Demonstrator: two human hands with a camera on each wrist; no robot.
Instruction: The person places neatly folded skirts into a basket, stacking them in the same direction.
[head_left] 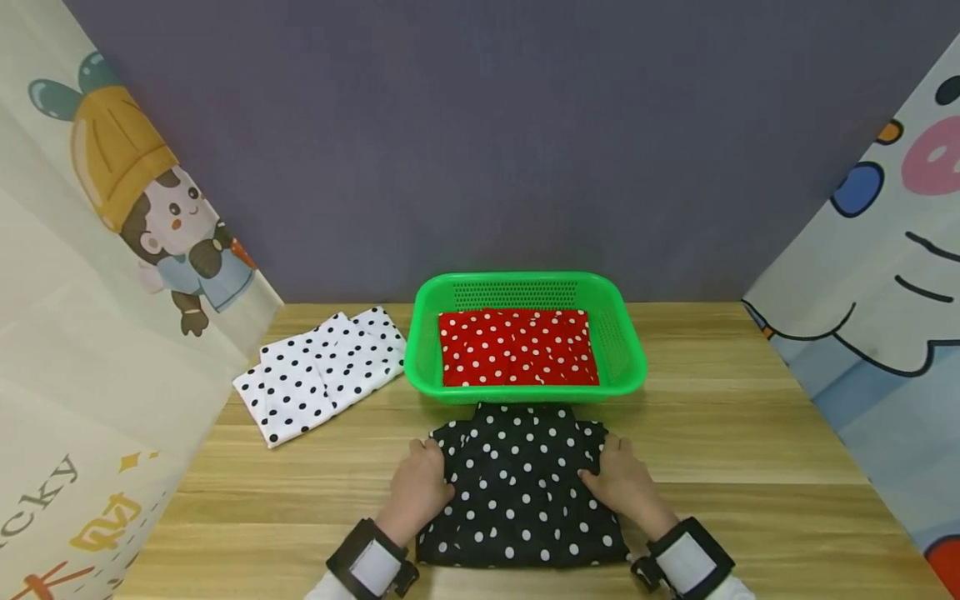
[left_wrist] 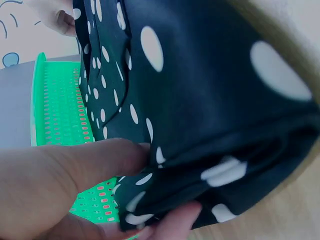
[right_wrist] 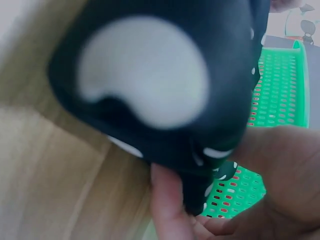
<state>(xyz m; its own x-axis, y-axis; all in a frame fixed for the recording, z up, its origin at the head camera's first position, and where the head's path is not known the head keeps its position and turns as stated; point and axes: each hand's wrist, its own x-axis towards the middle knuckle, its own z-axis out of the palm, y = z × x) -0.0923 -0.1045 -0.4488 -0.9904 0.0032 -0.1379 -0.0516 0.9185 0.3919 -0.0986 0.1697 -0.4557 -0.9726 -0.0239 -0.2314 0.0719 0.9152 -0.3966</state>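
A folded black garment with white polka dots (head_left: 525, 492) lies in front of me in the head view. My left hand (head_left: 422, 483) pinches its left side, thumb on top and fingers beneath, as the left wrist view shows with the folded black layers (left_wrist: 165, 100). On the opposite side my right hand (head_left: 626, 483) grips the edge the same way; in the right wrist view a fingertip shows under the dotted cloth (right_wrist: 145, 70). Just beyond the garment stands a green basket (head_left: 630, 367), which holds a folded red cloth with white dots (head_left: 517, 348).
Left of the basket lies folded white cloth with black dots (head_left: 322, 371), in overlapping layers. All stand on a wooden table (head_left: 750, 467). A dark grey panel (head_left: 487, 142) rises behind, with printed curtains (head_left: 75, 333) at the left and right.
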